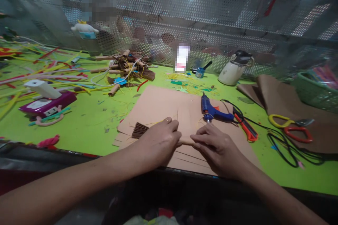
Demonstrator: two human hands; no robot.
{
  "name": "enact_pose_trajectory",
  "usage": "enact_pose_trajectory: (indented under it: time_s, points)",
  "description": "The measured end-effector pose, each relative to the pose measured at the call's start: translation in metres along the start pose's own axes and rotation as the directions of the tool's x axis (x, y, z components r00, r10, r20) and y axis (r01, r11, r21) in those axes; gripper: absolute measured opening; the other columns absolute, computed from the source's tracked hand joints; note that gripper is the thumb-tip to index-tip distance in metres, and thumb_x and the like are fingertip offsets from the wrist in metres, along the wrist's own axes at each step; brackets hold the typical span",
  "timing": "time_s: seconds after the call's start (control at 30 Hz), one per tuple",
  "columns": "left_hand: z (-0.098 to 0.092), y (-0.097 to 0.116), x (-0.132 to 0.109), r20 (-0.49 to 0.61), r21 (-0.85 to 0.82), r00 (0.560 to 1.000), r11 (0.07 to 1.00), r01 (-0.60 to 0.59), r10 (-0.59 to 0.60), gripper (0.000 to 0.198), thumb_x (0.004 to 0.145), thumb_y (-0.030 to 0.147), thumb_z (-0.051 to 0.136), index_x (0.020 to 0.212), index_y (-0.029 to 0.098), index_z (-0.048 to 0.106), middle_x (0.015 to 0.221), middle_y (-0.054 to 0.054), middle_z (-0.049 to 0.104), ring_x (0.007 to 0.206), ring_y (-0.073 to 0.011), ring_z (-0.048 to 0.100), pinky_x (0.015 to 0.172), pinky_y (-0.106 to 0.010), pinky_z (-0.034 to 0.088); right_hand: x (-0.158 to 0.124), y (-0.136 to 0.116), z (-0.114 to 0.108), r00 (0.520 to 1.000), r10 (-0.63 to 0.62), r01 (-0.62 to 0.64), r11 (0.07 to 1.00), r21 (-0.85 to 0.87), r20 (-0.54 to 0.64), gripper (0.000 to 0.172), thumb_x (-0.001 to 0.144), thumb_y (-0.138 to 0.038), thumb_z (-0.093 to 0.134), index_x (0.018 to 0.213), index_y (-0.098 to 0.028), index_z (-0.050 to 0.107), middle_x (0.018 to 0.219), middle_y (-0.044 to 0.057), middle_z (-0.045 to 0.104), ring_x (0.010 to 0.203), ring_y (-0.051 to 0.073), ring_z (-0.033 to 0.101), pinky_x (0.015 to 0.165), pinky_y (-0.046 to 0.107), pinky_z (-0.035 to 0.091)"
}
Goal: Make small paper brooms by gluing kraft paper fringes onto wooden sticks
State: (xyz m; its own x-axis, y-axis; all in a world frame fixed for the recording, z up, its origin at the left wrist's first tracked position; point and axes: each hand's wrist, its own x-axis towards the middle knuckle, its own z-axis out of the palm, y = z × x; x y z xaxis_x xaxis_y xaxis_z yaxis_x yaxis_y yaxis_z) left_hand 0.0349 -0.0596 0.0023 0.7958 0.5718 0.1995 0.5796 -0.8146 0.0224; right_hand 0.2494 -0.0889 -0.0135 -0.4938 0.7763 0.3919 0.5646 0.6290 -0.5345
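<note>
My left hand (158, 140) and my right hand (215, 146) meet over a stack of tan paper sheets (158, 103) on the green table. Both are closed round a thin rolled paper stick (187, 142) that shows between them. A fringed dark brown paper piece (138, 130) sticks out to the left from under my left hand. A blue glue gun (211, 109) lies on the sheets just beyond my right hand, its black cord trailing to the right.
An orange utility knife (246, 126) lies right of the glue gun, with yellow and red scissors (290, 126) on brown paper (290, 105). A green basket (315, 89), a white jug (233, 68), a pile of brown rolls (129, 66), pipe cleaners (39, 74) and a purple box (44, 104) stand around.
</note>
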Motion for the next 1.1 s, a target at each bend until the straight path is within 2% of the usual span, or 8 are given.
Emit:
enact_pose_trajectory:
  time_s: [0.13,0.27,0.47,0.6,0.73,0.83,1.0,1.1]
  points:
    - [0.002,-0.003,0.000,-0.022,-0.027,1.000,1.000,-0.015,0.014,0.027,0.092,0.022,0.038,0.079,0.016,0.060,0.076,-0.006,0.049,0.075,-0.0184,0.043,0.068,-0.032,0.036,0.004,-0.003,-0.003,0.996,0.079,-0.078,0.997,-0.021,0.039,0.020,0.090,-0.021,0.048,0.097,-0.018,0.066,0.085,0.007,0.054,0.078,0.016,0.050,0.067,0.031,0.043]
    - [0.001,-0.003,0.000,-0.057,-0.020,0.998,1.000,0.006,-0.008,0.024,0.091,0.023,0.039,0.081,0.015,0.059,0.079,-0.007,0.051,0.075,-0.0183,0.043,0.068,-0.032,0.036,0.008,-0.008,-0.007,0.991,0.108,-0.105,0.993,-0.049,0.073,0.022,0.091,-0.022,0.045,0.091,-0.018,0.067,0.084,0.007,0.054,0.078,0.016,0.050,0.066,0.032,0.042]
    - [0.002,-0.004,0.000,-0.062,-0.017,0.998,1.000,-0.001,-0.001,0.027,0.090,0.020,0.039,0.074,0.016,0.060,0.073,-0.006,0.050,0.070,-0.0171,0.043,0.063,-0.031,0.034,0.012,-0.007,-0.007,0.984,0.155,-0.149,0.987,-0.066,0.089,0.023,0.092,-0.022,0.045,0.094,-0.020,0.067,0.083,0.006,0.054,0.077,0.016,0.050,0.065,0.031,0.042]
    - [-0.001,-0.004,0.002,-0.044,-0.039,0.999,0.999,0.026,-0.028,0.029,0.090,0.023,0.040,0.073,0.016,0.062,0.074,-0.006,0.052,0.072,-0.0168,0.045,0.064,-0.030,0.035,0.006,-0.004,-0.003,0.990,0.142,-0.142,0.989,-0.051,-0.006,0.017,0.090,-0.021,0.048,0.090,-0.018,0.065,0.080,0.005,0.055,0.076,0.017,0.050,0.066,0.032,0.042]
    - [-0.008,-0.004,0.005,-0.009,-0.083,0.995,0.992,0.098,-0.099,0.033,0.091,0.029,0.040,0.073,0.016,0.064,0.076,-0.006,0.054,0.070,-0.0153,0.047,0.059,-0.027,0.034,-0.003,-0.001,-0.001,0.990,0.015,-0.025,0.997,-0.070,-0.137,0.014,0.086,-0.015,0.053,0.097,-0.017,0.060,0.087,0.008,0.059,0.082,0.019,0.051,0.072,0.035,0.043]
    - [-0.011,-0.005,0.005,-0.015,-0.136,0.992,0.983,0.124,-0.127,0.032,0.091,0.031,0.042,0.076,0.016,0.066,0.079,-0.007,0.056,0.073,-0.0151,0.049,0.060,-0.026,0.035,-0.005,0.002,-0.001,0.995,-0.056,0.047,0.992,-0.119,-0.077,0.016,0.086,-0.012,0.051,0.099,-0.018,0.060,0.089,0.008,0.059,0.081,0.018,0.050,0.070,0.034,0.043]
    - [-0.011,-0.008,0.004,-0.016,-0.185,0.990,0.973,0.136,-0.142,0.033,0.091,0.034,0.042,0.079,0.016,0.068,0.083,-0.008,0.056,0.078,-0.0167,0.050,0.065,-0.027,0.038,0.001,0.003,-0.004,0.995,-0.071,0.088,0.966,-0.244,0.074,0.015,0.089,-0.015,0.046,0.092,-0.017,0.060,0.085,0.009,0.059,0.079,0.019,0.049,0.068,0.034,0.041]
    - [-0.011,-0.009,0.005,-0.006,-0.217,0.989,0.966,0.141,-0.146,0.035,0.092,0.035,0.041,0.078,0.016,0.068,0.082,-0.008,0.056,0.078,-0.0170,0.050,0.066,-0.028,0.038,0.004,0.002,-0.006,0.994,-0.066,0.089,0.957,-0.275,0.092,0.015,0.090,-0.018,0.045,0.094,-0.016,0.059,0.082,0.009,0.059,0.075,0.019,0.048,0.066,0.034,0.040]
